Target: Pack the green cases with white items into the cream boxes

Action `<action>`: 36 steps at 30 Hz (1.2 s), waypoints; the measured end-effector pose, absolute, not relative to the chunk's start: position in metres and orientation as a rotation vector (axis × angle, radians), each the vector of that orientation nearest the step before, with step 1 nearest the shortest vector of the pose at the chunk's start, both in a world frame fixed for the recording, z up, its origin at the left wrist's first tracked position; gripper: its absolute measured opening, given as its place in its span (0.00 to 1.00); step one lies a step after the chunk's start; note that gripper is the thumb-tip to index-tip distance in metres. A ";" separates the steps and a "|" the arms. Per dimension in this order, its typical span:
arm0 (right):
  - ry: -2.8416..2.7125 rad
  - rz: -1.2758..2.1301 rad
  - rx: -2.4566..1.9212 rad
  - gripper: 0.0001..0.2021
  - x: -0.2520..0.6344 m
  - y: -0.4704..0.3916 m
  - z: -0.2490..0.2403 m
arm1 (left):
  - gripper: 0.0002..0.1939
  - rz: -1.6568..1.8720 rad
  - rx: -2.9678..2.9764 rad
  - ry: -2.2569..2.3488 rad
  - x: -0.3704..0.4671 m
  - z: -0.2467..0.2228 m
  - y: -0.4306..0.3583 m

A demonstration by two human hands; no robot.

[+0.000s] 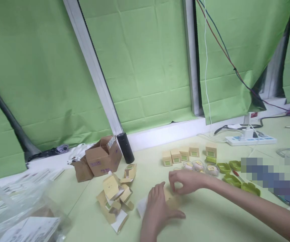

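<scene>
Forward of the back edge of the worktop [84, 213], blurred tan cardboard carton [174, 202], long axis left-right, white end leftward, left hand [158, 201] across, right hand [190, 181] curled near, grips unclear.

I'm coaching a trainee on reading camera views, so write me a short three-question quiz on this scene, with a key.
1. In the picture, which is nearer the clear round containers: the left hand or the right hand?
2. True or false: the blurred carton between the hands lies farther right in the picture than the loose carton pile.
3. What stands just right of the brown cardboard box?

Key: 1. The right hand. 2. True. 3. A black cylinder.
</scene>
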State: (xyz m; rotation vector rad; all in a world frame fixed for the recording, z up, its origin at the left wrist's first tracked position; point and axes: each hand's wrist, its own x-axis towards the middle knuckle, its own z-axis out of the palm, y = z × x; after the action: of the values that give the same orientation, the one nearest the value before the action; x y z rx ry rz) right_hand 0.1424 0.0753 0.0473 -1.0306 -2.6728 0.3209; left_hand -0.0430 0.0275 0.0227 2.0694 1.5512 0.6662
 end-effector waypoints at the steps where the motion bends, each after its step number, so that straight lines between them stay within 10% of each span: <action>1: -2.587 0.320 -1.092 0.07 0.152 0.073 0.046 | 0.36 0.598 2.072 1.552 -0.043 0.024 0.025; 23: -1.184 1.638 -0.855 0.19 0.179 0.015 0.006 | 0.26 0.936 2.100 1.122 0.033 0.042 0.015; 36: -1.046 1.208 -1.053 0.16 0.213 0.022 0.014 | 0.19 0.842 1.841 1.489 0.056 -0.016 0.000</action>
State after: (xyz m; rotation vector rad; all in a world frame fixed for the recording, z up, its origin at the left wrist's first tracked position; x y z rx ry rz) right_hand 0.2129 0.0217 0.0139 -1.0533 -1.0458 1.2081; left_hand 0.0564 -0.0002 -0.0156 1.8408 1.4887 0.8416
